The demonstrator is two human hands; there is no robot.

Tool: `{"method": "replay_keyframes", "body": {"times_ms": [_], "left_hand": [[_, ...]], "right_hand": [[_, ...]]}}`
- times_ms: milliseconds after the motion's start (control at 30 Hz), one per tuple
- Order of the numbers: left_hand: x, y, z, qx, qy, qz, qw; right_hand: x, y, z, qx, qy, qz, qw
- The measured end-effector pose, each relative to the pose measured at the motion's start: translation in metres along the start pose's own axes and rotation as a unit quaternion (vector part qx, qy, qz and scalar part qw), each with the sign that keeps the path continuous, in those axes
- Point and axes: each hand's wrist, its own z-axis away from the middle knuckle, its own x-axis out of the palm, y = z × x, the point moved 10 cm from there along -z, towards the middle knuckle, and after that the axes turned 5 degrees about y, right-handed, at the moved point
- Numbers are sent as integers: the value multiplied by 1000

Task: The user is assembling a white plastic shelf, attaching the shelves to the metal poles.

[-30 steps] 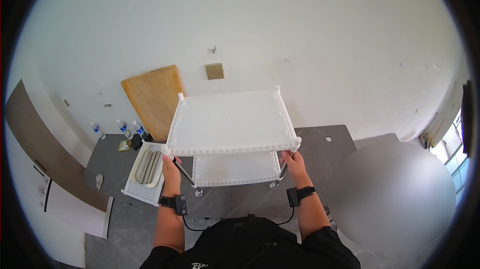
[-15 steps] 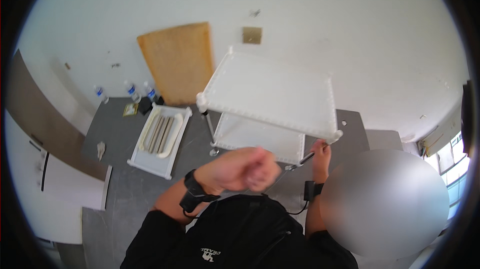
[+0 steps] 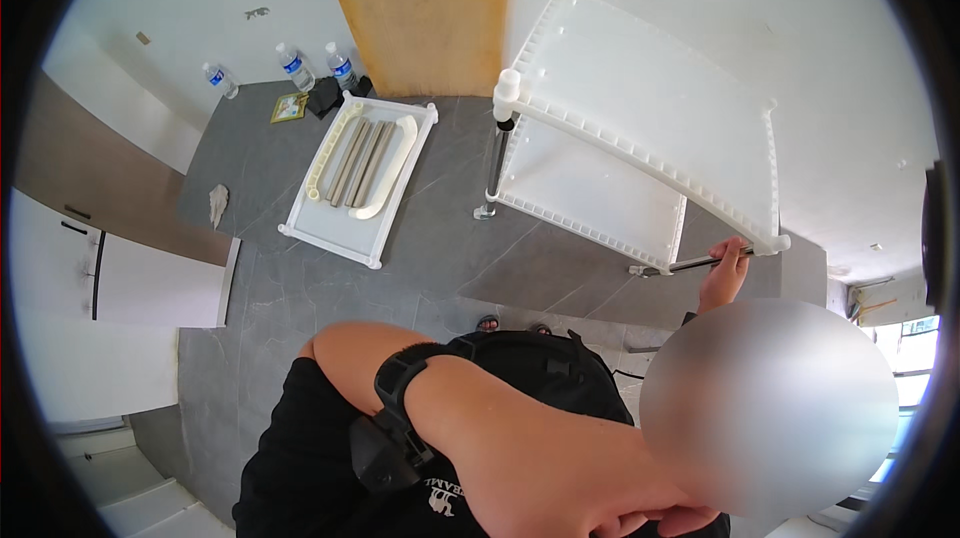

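Note:
A white two-tier plastic shelf rack stands on the counter's right part, its upper shelf [image 3: 650, 78] tilted above the lower shelf [image 3: 580, 173]. A metal post [image 3: 497, 163] joins the tiers at the left front corner. My right hand [image 3: 728, 266] is wrapped round another metal post [image 3: 692, 264] at the right front, just under the upper shelf's corner. Close up and low in the picture, my left hand [image 3: 595, 483] is raised across my body, its fingers curled. I see nothing in them, though a blurred patch and the lower edge hide part of the hand.
Left on the grey counter [image 3: 450, 168], a white shelf panel [image 3: 355, 238] bears several metal tubes [image 3: 362, 166] and two curved cream rails. Behind it are plastic bottles [image 3: 295, 66], a small packet [image 3: 289, 108] and a wooden board [image 3: 425, 18] against the wall. A crumpled pale scrap [image 3: 218, 205] lies farther left.
My left hand has moved from in front of my chest to the lower right, nearer the camera. The right hand still holds the post. The whole view has shifted.

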Motion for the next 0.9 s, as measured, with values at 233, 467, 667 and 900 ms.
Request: {"method": "replay_keyframes", "body": {"times_ms": [233, 467, 667, 900], "left_hand": [[-9, 7, 10, 68, 4, 62, 996], [-59, -36, 8, -50, 114, 181, 976], [-189, -140, 1, 69, 309, 375, 871], [-270, -218, -26, -10, 517, 60, 854]], "right_hand": [[2, 4, -1, 4, 16, -10, 1000], [-4, -10, -2, -25, 21, 38, 999], [-1, 5, 2, -9, -10, 4, 1000], [48, 12, 32, 52, -124, -17, 991]]}}
